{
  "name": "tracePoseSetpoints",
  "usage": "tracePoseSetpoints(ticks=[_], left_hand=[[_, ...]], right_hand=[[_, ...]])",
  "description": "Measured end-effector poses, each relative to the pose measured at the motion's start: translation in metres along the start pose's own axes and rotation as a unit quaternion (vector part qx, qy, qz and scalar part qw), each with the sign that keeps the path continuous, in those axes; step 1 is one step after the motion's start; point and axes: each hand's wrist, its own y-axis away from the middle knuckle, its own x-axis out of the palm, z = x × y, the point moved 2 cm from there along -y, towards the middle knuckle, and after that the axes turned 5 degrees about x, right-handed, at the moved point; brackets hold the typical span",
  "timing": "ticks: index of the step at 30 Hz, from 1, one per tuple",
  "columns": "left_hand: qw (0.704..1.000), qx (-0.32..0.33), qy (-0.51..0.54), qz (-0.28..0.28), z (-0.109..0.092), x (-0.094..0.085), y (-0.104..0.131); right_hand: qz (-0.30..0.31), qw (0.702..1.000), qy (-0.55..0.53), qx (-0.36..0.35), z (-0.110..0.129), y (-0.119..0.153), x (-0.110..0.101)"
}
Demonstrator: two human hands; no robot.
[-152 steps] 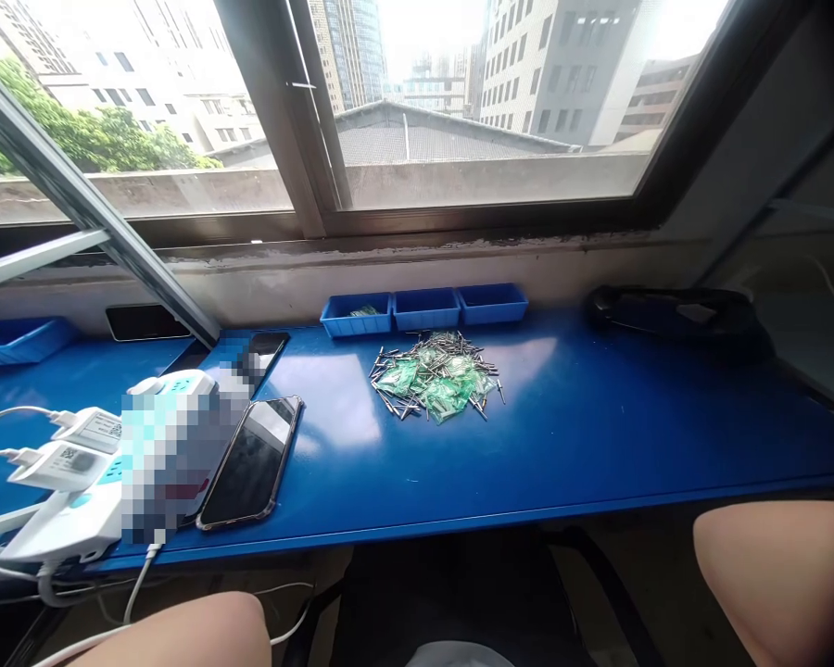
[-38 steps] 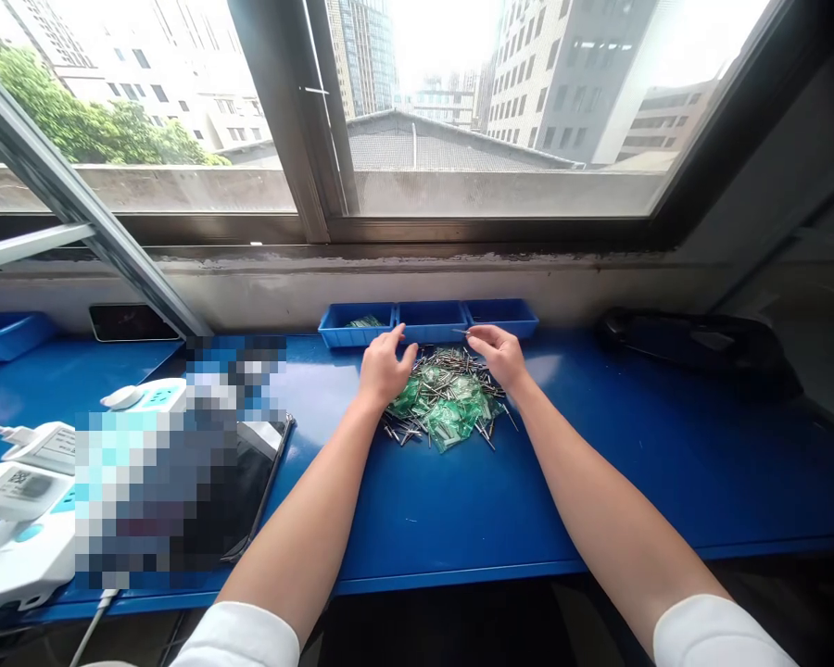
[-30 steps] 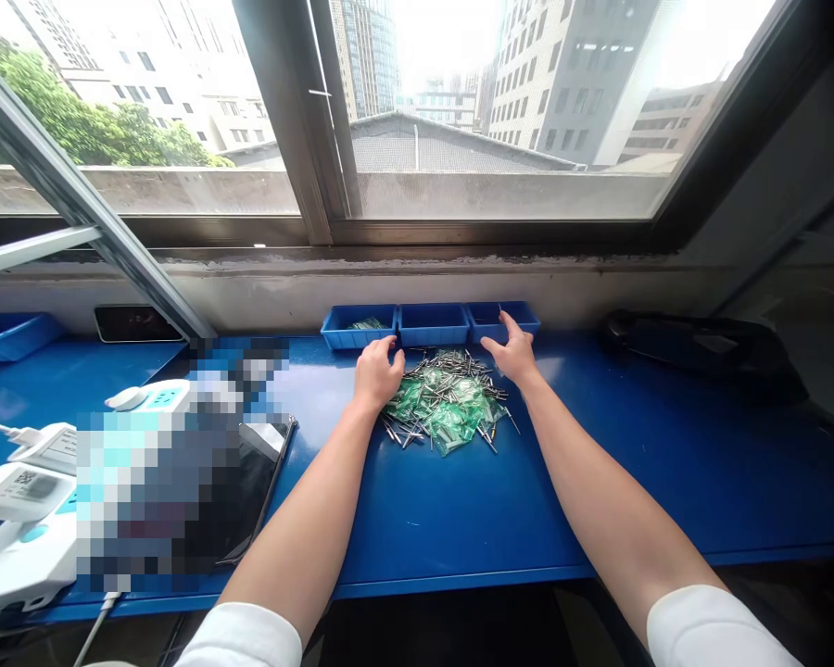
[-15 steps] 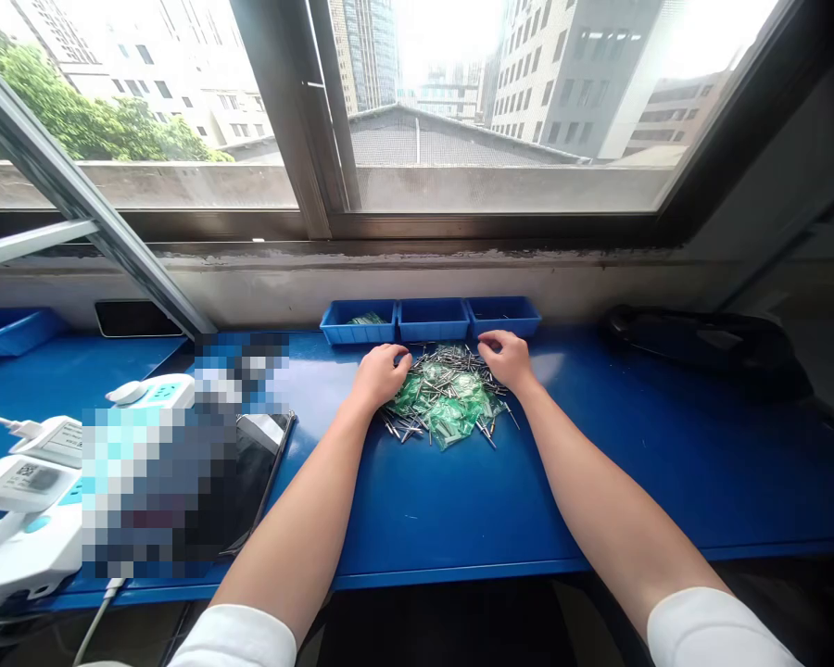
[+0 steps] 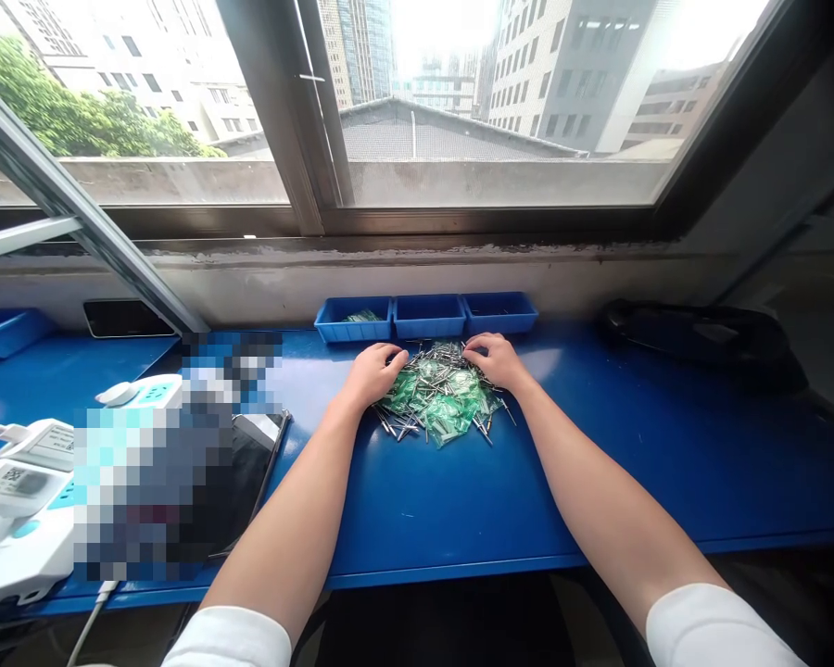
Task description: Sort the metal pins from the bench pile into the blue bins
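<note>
A heap of thin metal rods (image 5: 427,372) mixed with green-tinted clear plastic packets (image 5: 448,419) lies on the blue table between my hands. At the heap's left edge rests my left hand (image 5: 376,374), fingers bent, with a gap between thumb and forefinger. My right hand (image 5: 495,359) reaches into the heap's upper right side. Its thumb and forefinger come together among the rods, and whatever they pinch is too small to make out.
Behind the heap, three blue bins stand in a row: the left bin (image 5: 354,331) holds some green packets, beside the middle bin (image 5: 429,327) and right bin (image 5: 500,322). White power strips (image 5: 24,547) and a phone (image 5: 126,319) lie left. A black bag (image 5: 701,343) sits right.
My right hand has moved left and its fingertips are now in the heap. My left hand stays by the left edge. The whole view has shifted slightly.
</note>
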Motion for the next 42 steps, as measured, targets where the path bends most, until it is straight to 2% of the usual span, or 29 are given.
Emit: tracePoseSetpoints(ticks=[4,6,8,13,19,25,28,31,36,39,42], left_hand=[[0.997,0.035,-0.029,-0.058,-0.012,0.001,-0.001],[0.993,0.073,-0.043,-0.080,-0.023,0.002,0.000],[0.988,0.111,-0.054,-0.092,-0.034,0.005,0.002],[0.984,0.152,-0.060,-0.069,-0.051,0.011,0.005],[0.984,0.161,-0.053,-0.053,-0.051,0.017,0.005],[0.986,0.133,-0.080,-0.068,-0.050,0.019,0.004],[0.988,0.111,-0.090,-0.060,-0.049,0.019,0.003],[0.989,0.093,-0.095,-0.058,-0.048,0.019,0.003],[0.993,0.065,-0.078,-0.059,-0.048,0.020,0.002],[0.996,0.054,-0.044,-0.062,-0.050,0.019,0.001],[0.995,0.027,-0.010,-0.099,-0.043,0.012,-0.002]], right_hand=[[-0.044,0.999,-0.015,-0.006,0.008,0.002,-0.004],[-0.085,0.996,-0.023,-0.016,0.017,0.005,-0.006],[-0.098,0.994,-0.033,-0.028,0.028,0.009,-0.005],[-0.062,0.997,-0.046,-0.031,0.047,0.019,0.005],[-0.033,0.998,-0.042,-0.015,0.050,0.021,0.012],[-0.015,0.999,-0.011,-0.040,0.054,0.022,0.014],[-0.002,0.995,-0.099,-0.014,0.054,0.023,0.014],[0.031,0.975,-0.219,0.002,0.056,0.024,0.011],[0.070,0.959,-0.275,0.009,0.059,0.026,0.005],[0.060,0.959,-0.277,0.011,0.057,0.024,0.003],[-0.003,0.973,-0.230,0.031,0.046,0.017,-0.001]])
